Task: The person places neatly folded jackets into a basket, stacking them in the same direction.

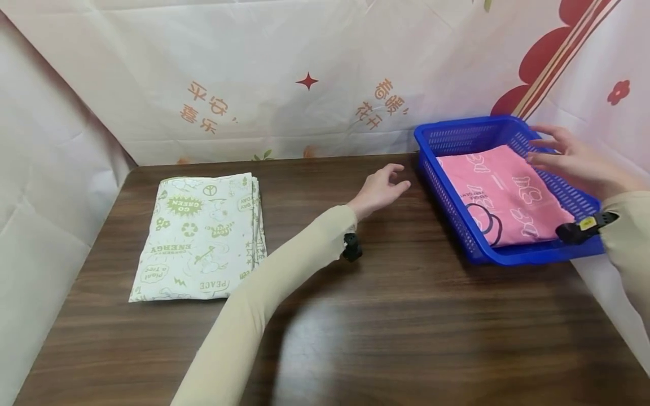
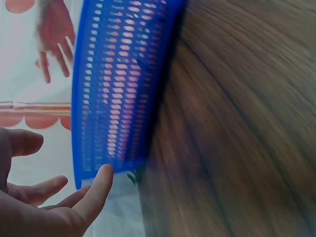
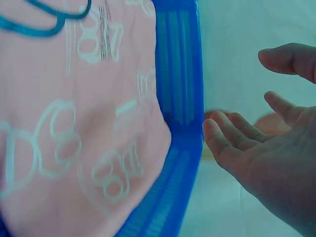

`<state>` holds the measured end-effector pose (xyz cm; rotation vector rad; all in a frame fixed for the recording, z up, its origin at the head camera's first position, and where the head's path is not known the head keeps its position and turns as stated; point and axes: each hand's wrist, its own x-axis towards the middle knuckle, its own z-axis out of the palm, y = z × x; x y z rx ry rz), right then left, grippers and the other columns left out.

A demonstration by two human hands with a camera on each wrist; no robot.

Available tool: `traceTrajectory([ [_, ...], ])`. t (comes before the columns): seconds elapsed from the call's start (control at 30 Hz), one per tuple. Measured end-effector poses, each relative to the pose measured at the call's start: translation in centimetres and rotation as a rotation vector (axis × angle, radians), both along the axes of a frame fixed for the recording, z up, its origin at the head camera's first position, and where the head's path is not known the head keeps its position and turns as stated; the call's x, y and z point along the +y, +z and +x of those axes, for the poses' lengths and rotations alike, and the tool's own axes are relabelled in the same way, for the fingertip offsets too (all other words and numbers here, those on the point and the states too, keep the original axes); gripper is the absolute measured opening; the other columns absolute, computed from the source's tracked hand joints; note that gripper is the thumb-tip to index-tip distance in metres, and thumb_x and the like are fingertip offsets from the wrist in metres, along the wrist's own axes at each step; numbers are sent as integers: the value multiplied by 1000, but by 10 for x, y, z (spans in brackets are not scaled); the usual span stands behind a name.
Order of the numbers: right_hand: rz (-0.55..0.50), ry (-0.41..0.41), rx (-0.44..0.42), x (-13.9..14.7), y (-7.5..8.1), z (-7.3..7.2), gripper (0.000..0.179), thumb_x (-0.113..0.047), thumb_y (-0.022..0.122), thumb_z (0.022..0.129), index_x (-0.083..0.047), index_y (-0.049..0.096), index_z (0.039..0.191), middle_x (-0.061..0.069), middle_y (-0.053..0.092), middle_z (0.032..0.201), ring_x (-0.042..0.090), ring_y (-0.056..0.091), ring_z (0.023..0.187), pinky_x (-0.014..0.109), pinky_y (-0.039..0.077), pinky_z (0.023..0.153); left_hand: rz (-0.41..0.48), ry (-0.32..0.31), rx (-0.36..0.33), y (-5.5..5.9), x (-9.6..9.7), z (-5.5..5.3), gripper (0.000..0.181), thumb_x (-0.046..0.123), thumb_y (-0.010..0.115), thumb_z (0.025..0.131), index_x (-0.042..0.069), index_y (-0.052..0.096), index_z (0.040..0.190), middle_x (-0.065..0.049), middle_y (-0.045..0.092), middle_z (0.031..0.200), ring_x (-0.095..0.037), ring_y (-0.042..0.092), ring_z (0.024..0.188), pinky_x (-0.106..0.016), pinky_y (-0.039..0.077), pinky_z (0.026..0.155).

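Note:
A blue plastic basket (image 1: 447, 208) with slotted walls stands at the right of the table. Inside it lies a folded pink cloth (image 1: 503, 186) with white printed figures, and two dark hair ties (image 1: 491, 223) rest on the cloth. My left hand (image 1: 382, 187) hovers just left of the basket with loosely bent fingers and nothing in them. Over the basket's right rim is my right hand (image 1: 574, 158), fingers spread and holding nothing. In the right wrist view its fingertips (image 3: 212, 129) come close to the basket's rim; whether they touch cannot be told.
A folded white cloth (image 1: 203, 237) with green print lies at the left of the brown wooden table (image 1: 386, 327). A printed white curtain (image 1: 284, 73) hangs along the back and both sides, right behind the basket.

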<state>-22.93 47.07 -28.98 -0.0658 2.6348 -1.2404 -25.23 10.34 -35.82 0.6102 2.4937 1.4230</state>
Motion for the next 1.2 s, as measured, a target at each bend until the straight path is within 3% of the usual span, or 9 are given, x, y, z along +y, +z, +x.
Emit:
traceTrajectory([
  [0.17,-41,79,4,-25,0,-6,66,-17,45,102,-32,7,155,21,12,153,-5,44,108,9,43,77,-6,-19,-14,-15,-20,-3,47,26,56,99,7,47,141,-15,55,134,-24,53,121,-28,43,95],
  [0.4,6,148,55,-61,0,-12,64,-19,48,102,-23,12,155,27,22,147,-1,47,106,10,43,77,-1,1,-61,-30,-44,-8,48,24,55,99,7,45,143,-16,54,135,-24,51,123,-33,42,98],
  [0.47,-12,165,85,-67,-2,-12,62,-15,49,101,-18,17,154,25,30,142,-2,50,103,10,45,79,1,8,-61,-30,-50,-10,47,23,54,100,7,45,143,-15,54,134,-24,51,122,-34,42,99],
  [0.67,-82,193,145,-82,-3,-13,54,-9,52,99,-13,31,149,0,51,126,-1,54,104,13,48,79,-20,27,-66,-29,-69,-14,42,21,53,100,6,48,139,-14,55,134,-23,51,122,-32,40,99],
  [0.83,-51,196,142,-97,3,-10,54,-14,53,100,-15,33,149,1,52,129,0,53,106,13,46,80,-67,25,-54,-27,-84,-16,39,21,53,100,5,52,136,-12,57,132,-22,52,122,-32,40,100],
  [1.2,-51,276,151,-143,14,-3,48,-19,55,100,-20,40,146,6,53,132,8,53,115,13,44,86,-265,-142,-23,-18,-107,-21,35,16,54,99,2,57,131,-14,59,127,-24,52,120,-33,42,98],
])
